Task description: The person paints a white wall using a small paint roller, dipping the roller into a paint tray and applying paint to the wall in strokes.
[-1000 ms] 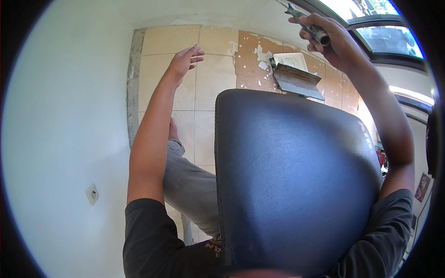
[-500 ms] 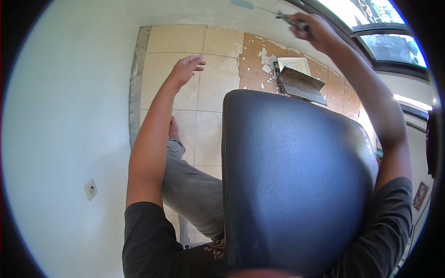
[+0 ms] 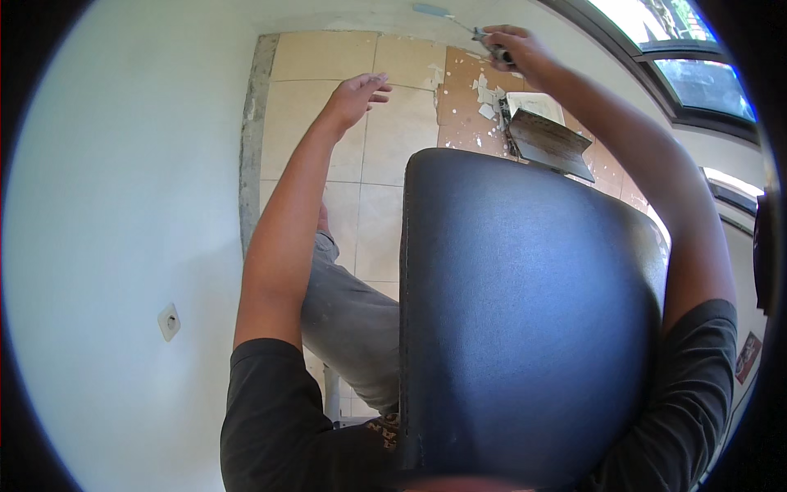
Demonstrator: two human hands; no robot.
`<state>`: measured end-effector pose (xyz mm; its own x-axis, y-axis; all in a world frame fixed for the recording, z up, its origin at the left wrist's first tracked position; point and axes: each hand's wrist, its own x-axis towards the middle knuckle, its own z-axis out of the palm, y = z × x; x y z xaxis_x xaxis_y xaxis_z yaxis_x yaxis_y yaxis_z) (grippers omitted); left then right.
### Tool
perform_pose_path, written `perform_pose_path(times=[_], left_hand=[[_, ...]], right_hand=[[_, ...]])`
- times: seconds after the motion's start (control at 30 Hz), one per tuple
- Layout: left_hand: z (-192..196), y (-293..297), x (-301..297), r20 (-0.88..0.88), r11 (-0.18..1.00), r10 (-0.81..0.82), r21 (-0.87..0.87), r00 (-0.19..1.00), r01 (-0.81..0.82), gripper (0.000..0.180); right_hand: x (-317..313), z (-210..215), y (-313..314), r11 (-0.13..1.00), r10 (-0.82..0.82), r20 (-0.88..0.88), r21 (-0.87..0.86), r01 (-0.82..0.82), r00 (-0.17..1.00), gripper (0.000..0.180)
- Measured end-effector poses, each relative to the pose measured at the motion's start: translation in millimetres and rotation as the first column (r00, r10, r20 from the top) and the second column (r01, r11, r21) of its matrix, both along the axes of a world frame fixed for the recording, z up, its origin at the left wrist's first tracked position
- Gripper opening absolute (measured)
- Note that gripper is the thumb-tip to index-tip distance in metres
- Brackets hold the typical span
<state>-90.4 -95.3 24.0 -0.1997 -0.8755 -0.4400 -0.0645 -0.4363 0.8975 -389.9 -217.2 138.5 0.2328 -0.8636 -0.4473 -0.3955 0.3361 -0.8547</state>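
At the top right, my right hand (image 3: 522, 56) is closed round the dark handle of a small paint roller (image 3: 431, 10). Its pale blue roller head lies against the far white wall (image 3: 344, 18), joined to the handle by a thin wire frame. My left hand (image 3: 357, 100) is out in the air above the floor tiles, holding nothing. Its fingers are loosely bent and apart.
A black padded chair back (image 3: 533, 303) fills the space before my chest. Beyond it stand a white tray (image 3: 534, 107) and a bent board (image 3: 549, 143) on paint-spattered brown sheeting (image 3: 461, 111). A wall socket (image 3: 169, 321) is at left, a dark-framed window (image 3: 697, 74) at upper right.
My right hand has moved a little left and down with the paint roller's handle. The whole scene has shifted slightly right and up; my left hand keeps about the same pose.
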Motion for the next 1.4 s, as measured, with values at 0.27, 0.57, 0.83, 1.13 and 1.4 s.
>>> perform_pose_path(times=[0.27,0.57,0.83,1.13,1.4], left_hand=[[1.6,13.8,23.7,0.079,0.999,0.027,0.026,0.997,-0.029,0.049],[-19.2,-8.5,6.0,-0.011,0.998,0.06,-0.036,0.998,-0.061,0.042],[-37.1,-4.9,13.9,0.021,0.988,0.077,-0.133,0.997,-0.074,0.034],[-25.3,3.1,18.7,0.001,0.991,0.078,-0.106,0.997,-0.078,0.04],[4.3,10.1,16.3,0.027,0.947,0.119,-0.304,0.993,-0.106,0.047]], right_hand=[[18.9,48.4,17.0,0.999,-0.048,-0.013,0.0,0.048,0.999,0.041],[-16.2,255.9,132.9,0.931,0.002,-0.131,-0.363,-0.05,0.991,0.051],[-20.6,347.3,210.3,0.697,-0.207,-0.184,-0.717,0.013,0.961,0.072],[0.7,334.6,133.0,0.59,-0.061,0.162,-0.79,0.166,0.985,0.061],[55.6,246.7,118.1,0.6,0.123,0.144,-0.799,0.042,0.982,0.057]])
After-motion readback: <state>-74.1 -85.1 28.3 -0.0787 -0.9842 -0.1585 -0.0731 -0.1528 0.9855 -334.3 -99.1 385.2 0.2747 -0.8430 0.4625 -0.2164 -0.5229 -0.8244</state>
